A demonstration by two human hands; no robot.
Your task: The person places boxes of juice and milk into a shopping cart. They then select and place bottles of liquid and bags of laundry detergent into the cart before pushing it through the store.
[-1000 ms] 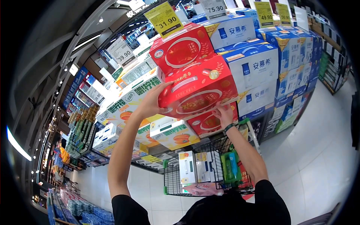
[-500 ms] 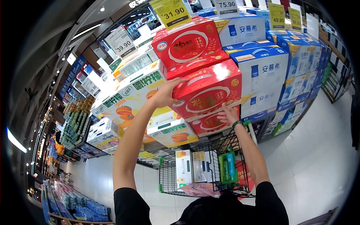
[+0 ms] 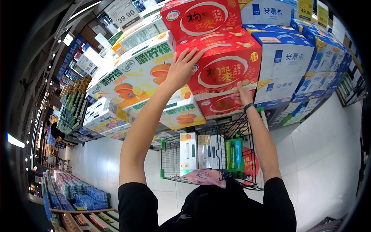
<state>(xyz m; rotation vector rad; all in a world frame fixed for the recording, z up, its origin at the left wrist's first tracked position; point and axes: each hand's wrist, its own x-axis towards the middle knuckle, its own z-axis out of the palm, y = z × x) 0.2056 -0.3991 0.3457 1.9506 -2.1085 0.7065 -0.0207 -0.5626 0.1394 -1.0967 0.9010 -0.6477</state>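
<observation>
A red carton with a white ring and gold characters sits in a stack, one red carton behind and above it and another red carton beneath. My left hand rests on its upper left corner, fingers spread across the top edge. At its lower front edge is my right hand, fingers up against the carton's lower right part, with a dark band on the wrist. Both hands touch the carton; neither is wrapped round it.
A black wire shopping cart with green corners holds white boxes, a green and blue pack and a pink bag. Orange-printed cartons stand left, blue and white cartons right. Bottled drinks are at lower left.
The view has shifted closer to the stack. The red carton now sits squarer and flatter on the one below, less tilted. My left hand lies flatter on its corner.
</observation>
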